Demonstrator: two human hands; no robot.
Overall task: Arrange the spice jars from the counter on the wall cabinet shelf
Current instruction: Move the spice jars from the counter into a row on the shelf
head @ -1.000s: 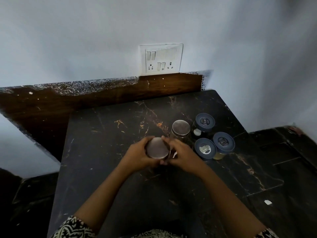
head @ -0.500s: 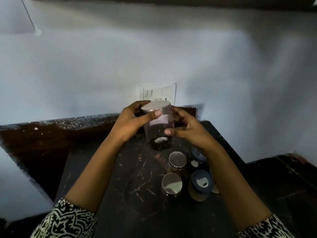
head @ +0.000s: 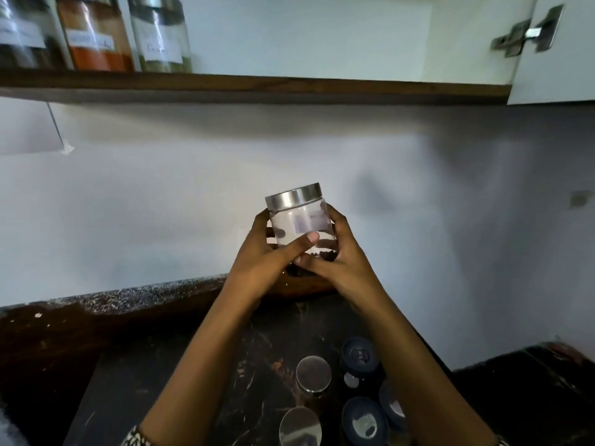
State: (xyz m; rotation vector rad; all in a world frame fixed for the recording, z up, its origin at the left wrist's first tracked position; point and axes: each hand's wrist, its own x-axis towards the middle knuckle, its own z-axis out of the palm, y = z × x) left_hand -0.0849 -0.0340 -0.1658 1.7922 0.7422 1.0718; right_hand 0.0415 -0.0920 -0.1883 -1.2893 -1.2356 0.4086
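A clear spice jar (head: 299, 217) with a silver lid and a few dark seeds at its bottom is held upright in front of the wall, above the counter. My left hand (head: 267, 255) grips its left side with the thumb across the front. My right hand (head: 338, 252) wraps its right side and base. On the dark counter (head: 145, 381) below stand two silver-lidded jars (head: 314, 373) and three dark-lidded jars (head: 363, 420). The wall cabinet shelf (head: 289, 86) runs across the top, with three filled jars (head: 96, 33) at its left end.
An open white cabinet door (head: 553, 59) with a metal hinge hangs at the top right. The shelf's right part holds nothing visible. A dark backsplash strip (head: 128, 300) lines the counter's far edge. A lower dark surface (head: 531, 381) lies to the right.
Both hands have lifted the jar from the counter up toward the shelf. The view has tilted upward, bringing the shelf and its jars into sight.
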